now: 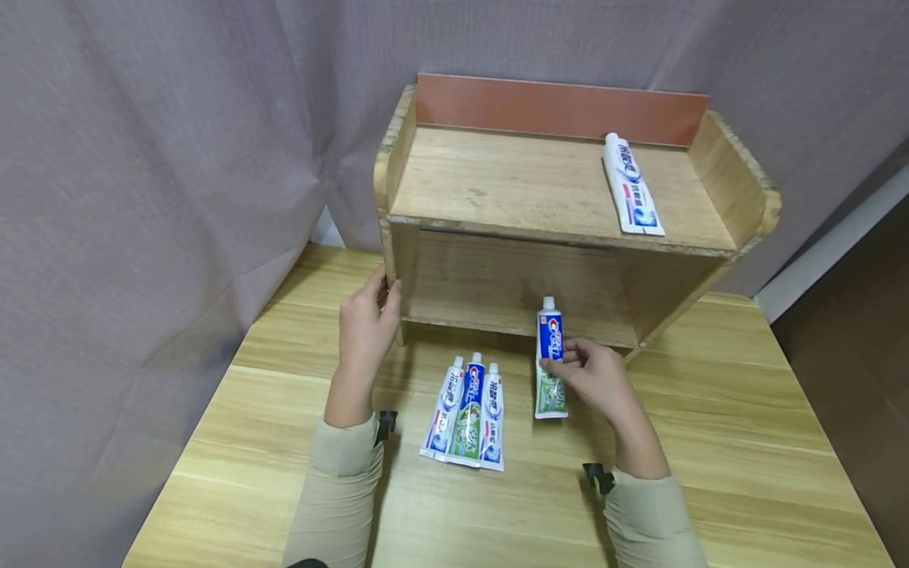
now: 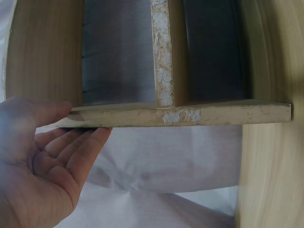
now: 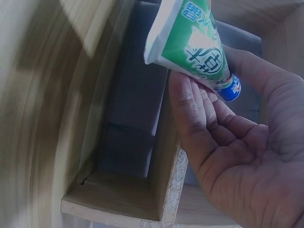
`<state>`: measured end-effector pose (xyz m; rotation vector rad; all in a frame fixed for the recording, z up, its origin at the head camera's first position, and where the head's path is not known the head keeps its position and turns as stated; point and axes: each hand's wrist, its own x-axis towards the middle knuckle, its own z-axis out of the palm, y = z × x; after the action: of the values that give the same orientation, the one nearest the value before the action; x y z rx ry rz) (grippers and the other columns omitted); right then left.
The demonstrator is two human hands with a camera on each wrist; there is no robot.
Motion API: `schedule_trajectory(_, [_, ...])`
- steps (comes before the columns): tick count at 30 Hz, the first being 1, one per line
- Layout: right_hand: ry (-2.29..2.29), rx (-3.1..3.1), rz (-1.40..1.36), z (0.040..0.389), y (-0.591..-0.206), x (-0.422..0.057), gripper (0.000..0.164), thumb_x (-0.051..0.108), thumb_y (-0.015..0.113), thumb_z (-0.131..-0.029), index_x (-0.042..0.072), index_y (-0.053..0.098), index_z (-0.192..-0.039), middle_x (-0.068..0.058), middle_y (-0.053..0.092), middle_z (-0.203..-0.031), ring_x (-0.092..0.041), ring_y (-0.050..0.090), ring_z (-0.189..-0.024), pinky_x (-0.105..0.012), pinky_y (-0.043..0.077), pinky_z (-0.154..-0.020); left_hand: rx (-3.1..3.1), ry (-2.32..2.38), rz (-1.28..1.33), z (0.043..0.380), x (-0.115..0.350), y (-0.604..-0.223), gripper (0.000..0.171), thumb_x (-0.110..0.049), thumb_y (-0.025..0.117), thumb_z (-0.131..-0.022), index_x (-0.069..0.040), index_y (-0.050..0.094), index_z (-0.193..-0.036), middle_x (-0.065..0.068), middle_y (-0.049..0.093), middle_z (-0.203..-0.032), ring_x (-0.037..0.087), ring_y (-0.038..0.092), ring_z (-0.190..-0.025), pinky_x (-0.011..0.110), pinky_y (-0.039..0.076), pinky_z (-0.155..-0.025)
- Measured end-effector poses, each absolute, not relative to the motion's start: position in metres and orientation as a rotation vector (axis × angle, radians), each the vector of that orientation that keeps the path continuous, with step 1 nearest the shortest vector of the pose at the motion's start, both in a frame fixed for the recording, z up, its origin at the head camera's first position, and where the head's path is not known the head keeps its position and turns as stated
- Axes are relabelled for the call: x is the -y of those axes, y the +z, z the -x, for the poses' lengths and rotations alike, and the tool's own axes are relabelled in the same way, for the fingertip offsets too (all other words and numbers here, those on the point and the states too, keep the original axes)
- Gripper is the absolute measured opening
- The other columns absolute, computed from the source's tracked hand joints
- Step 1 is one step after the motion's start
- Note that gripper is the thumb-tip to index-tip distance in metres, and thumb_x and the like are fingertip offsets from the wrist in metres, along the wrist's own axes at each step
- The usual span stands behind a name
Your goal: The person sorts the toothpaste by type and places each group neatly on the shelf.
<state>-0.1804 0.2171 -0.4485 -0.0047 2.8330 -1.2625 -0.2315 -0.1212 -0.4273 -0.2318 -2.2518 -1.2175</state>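
Note:
My right hand [image 1: 600,383] pinches a blue and green toothpaste tube [image 1: 550,335] between thumb and fingers, cap pointing away, in front of the shelf's lower opening. In the right wrist view the tube's green part [image 3: 197,45] and flat white end show above the fingers. My left hand [image 1: 365,323] grips the left side panel [image 2: 137,117] of a small wooden shelf [image 1: 497,177], thumb on one face and fingers on the other. On the table between the hands lie a white tube [image 1: 442,414], a blue and green tube [image 1: 469,418] and another white tube [image 1: 491,422], side by side.
One white toothpaste tube [image 1: 632,189] lies on the top board, toward its right end. A reddish-brown strip [image 1: 554,106] backs that board. The shelf stands at the back of the wooden table [image 1: 738,426], before a grey curtain [image 1: 177,158].

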Motion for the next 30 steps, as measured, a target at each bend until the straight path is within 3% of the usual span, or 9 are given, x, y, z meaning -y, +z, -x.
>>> schedule_trajectory(17, [-1.203,-2.862,-0.016,0.188,-0.442,-0.224,0.044,0.036,0.078,-0.088,-0.002,0.065,-0.106,-0.011,0.065,-0.088,-0.022,0.059,-0.075,-0.027,0.056,-0.062,2.261,-1.216,0.22,0.232,0.122,-0.428,0.032,-0.014,0.061,-0.101,0.006,0.064,-0.126,0.024,0.071,-0.111,0.031,0.073,-0.096,0.031,0.065,-0.08])
schedule_trajectory(30, [-1.204,-2.863,-0.047,0.195,-0.437,-0.225,0.045,0.036,0.078,-0.088,-0.003,0.065,-0.107,-0.012,0.066,-0.092,-0.023,0.06,-0.079,-0.029,0.057,-0.066,2.262,-1.21,0.228,0.233,0.122,-0.427,0.031,-0.013,0.06,-0.101,0.007,0.064,-0.125,0.024,0.071,-0.111,0.032,0.073,-0.097,0.029,0.064,-0.08])
